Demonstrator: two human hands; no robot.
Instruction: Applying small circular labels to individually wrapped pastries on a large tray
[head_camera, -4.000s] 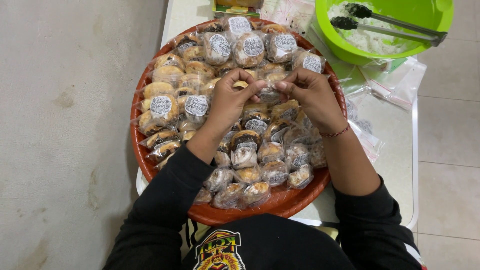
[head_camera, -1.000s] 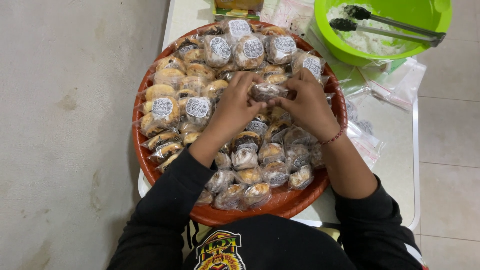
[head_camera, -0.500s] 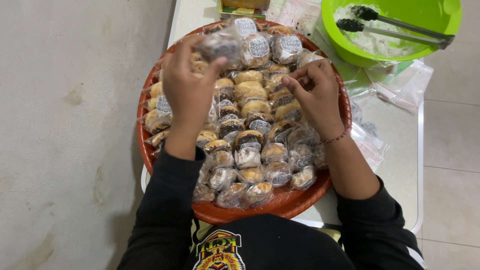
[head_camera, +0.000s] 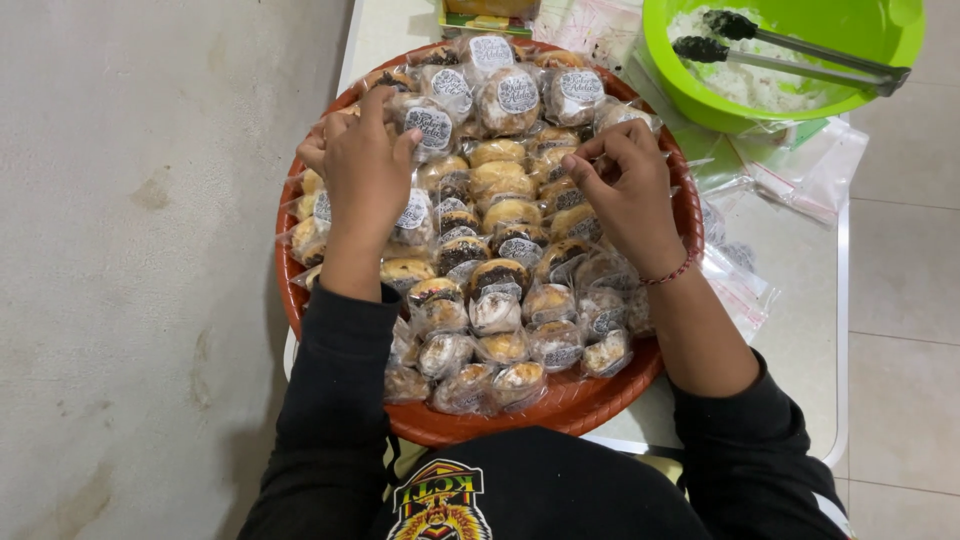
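Observation:
A round orange-red tray (head_camera: 560, 415) is packed with several small pastries, each in a clear wrapper, some with a round white label. My left hand (head_camera: 365, 170) is over the tray's upper left, its fingers closed on a labelled wrapped pastry (head_camera: 430, 125) that it sets down among the others. My right hand (head_camera: 630, 195), with a red thread bracelet at the wrist, rests on the right side of the pile. Its thumb and fingers pinch the clear wrapper of a pastry (head_camera: 575, 195) there.
A green bowl (head_camera: 890, 45) with white shreds and black-tipped metal tongs (head_camera: 790, 60) stands at the back right. Empty clear bags (head_camera: 800, 170) lie on the white table (head_camera: 800, 340) beside the tray. A grey wall surface runs along the left, tiled floor along the right.
My left hand picked a labelled pastry out of the middle of the pile, raised it and carried it to the tray's upper left, where it now lowers it. My right hand stayed on the right side.

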